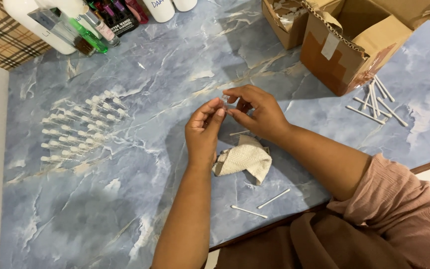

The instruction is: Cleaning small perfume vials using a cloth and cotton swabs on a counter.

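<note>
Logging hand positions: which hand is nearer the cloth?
Left. The left hand is just beside the cloth, at its left edge; the right hand is above it, farther off.

Over the blue marbled desk [125, 209], the left hand [202, 132] and right hand [257, 112] meet, pinching a tiny clear vial [224, 102] between their fingertips. Just below them lies a crumpled white cloth [245, 159], with two white sticks [260, 205] near the desk's edge. Rows of small clear vials [83, 127] lie to the left; more white sticks [378, 102] rest beside a cardboard box [344, 50].
</note>
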